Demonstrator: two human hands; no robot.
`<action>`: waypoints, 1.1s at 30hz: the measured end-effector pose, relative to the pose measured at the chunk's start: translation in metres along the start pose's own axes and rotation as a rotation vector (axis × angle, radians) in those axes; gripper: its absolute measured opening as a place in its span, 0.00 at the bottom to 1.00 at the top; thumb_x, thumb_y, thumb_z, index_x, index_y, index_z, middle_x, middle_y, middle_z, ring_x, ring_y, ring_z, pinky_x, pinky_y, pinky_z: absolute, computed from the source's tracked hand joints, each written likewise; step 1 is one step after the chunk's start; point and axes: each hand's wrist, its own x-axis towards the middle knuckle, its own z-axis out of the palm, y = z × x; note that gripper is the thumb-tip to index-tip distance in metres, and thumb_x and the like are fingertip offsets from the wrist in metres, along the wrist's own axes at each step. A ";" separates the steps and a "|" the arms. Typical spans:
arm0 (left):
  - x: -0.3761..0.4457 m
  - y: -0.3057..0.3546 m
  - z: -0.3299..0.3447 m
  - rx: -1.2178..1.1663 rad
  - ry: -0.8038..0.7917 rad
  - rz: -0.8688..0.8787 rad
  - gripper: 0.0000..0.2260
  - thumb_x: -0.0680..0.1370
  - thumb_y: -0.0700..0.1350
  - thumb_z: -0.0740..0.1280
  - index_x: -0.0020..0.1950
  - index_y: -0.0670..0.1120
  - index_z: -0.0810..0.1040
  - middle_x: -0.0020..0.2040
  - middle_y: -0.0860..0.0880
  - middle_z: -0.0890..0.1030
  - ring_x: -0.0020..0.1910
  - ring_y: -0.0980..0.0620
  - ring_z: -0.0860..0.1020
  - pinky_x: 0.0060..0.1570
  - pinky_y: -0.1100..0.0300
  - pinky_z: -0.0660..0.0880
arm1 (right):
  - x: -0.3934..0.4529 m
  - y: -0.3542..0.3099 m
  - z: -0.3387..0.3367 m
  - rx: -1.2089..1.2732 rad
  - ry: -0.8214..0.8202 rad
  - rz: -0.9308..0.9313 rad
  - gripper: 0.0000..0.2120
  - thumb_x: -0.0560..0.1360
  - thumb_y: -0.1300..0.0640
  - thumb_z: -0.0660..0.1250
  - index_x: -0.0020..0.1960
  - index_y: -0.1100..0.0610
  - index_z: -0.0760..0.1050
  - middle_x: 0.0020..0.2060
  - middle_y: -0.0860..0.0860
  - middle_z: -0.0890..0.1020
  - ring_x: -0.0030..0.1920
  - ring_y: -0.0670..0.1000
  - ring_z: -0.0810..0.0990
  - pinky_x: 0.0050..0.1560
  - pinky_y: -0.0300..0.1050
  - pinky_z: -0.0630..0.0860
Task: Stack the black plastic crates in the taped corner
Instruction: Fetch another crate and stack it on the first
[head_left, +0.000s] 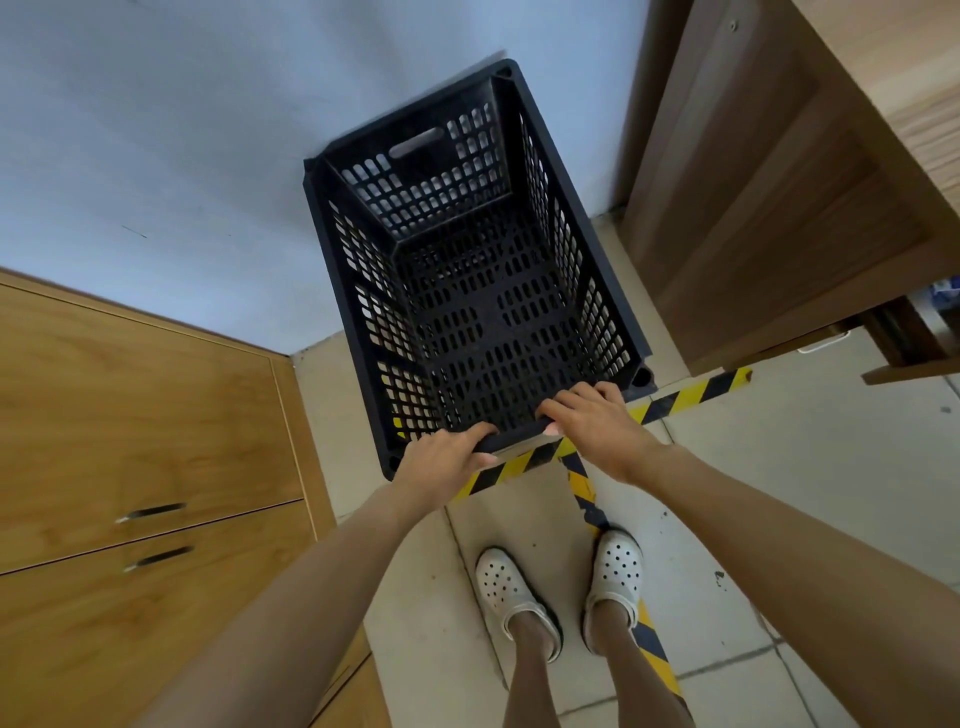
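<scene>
Black crate (467, 270) sits in the corner against the blue wall (182, 156), betw. the wood cabinet (130, 441) on the left & wood furniture (779, 182) on the right, its near edge over the yellow/black floor tape (691, 392). Both hands grip the near rim: left hand (447, 452) w/ fingers curled over it, right hand (592, 421) w/ fingers hooked inside. Person stands close, white clogs (519, 597) on the tile.

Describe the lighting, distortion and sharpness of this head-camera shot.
Head view: soft, even light with no harsh glare; wide-angle distortion bows the cabinet and door edges and flares the forearms; the black crate, both hands (left hand, right hand) and the striped tape are sharp.
</scene>
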 end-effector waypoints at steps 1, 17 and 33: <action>0.002 0.000 -0.002 -0.045 -0.029 -0.011 0.22 0.81 0.60 0.58 0.73 0.54 0.65 0.58 0.46 0.81 0.52 0.44 0.80 0.49 0.50 0.78 | 0.001 0.001 0.000 0.003 -0.019 0.002 0.24 0.76 0.67 0.61 0.68 0.49 0.67 0.60 0.48 0.74 0.62 0.53 0.68 0.62 0.49 0.58; 0.009 0.029 -0.017 -0.156 0.113 -0.035 0.13 0.81 0.54 0.62 0.64 0.55 0.73 0.58 0.51 0.81 0.56 0.48 0.79 0.50 0.47 0.78 | 0.015 -0.019 -0.014 0.014 -0.135 0.182 0.16 0.78 0.58 0.65 0.64 0.49 0.69 0.59 0.51 0.77 0.61 0.56 0.74 0.64 0.50 0.65; 0.009 0.130 -0.044 -0.031 0.130 0.340 0.11 0.82 0.45 0.58 0.61 0.53 0.76 0.56 0.54 0.81 0.55 0.53 0.80 0.49 0.49 0.79 | -0.134 0.011 0.004 0.530 0.273 0.648 0.11 0.81 0.59 0.57 0.60 0.56 0.74 0.55 0.56 0.79 0.55 0.58 0.77 0.52 0.50 0.75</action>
